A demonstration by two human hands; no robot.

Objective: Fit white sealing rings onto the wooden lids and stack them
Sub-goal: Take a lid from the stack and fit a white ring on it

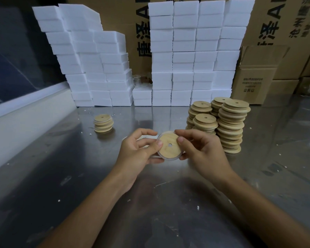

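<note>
Both forearms enter from the bottom edge, cut off below the elbows, and meet above the steel tabletop (43,176). Between them a wooden lid (170,146) is held up off the surface, tilted toward the camera, its small centre hole showing. A white sealing ring (166,158) shows as a pale rim along the lid's lower and left edge; how far round it sits cannot be told, since the fingers cover parts of the rim.

On the left hand (136,151) the fingers are curled round the lid's left side, thumb on its face and the others behind or under it, mostly hidden. On the right hand (201,149) the thumb presses on the lid's right face while the forefinger hooks over the top edge; the remaining fingers are folded out of sight behind.

Something pale lies on the tabletop just behind the left hand, too hidden to make out. Farther back on the left stands a short stack of lids (103,123); on the right stand several taller stacks of lids (230,127), close together. Behind them rise walls of white foam blocks (186,59), with cardboard boxes (254,77) behind and to the right, their print cut off. Small glass items in the gap between the foam walls are too small to identify.
</note>
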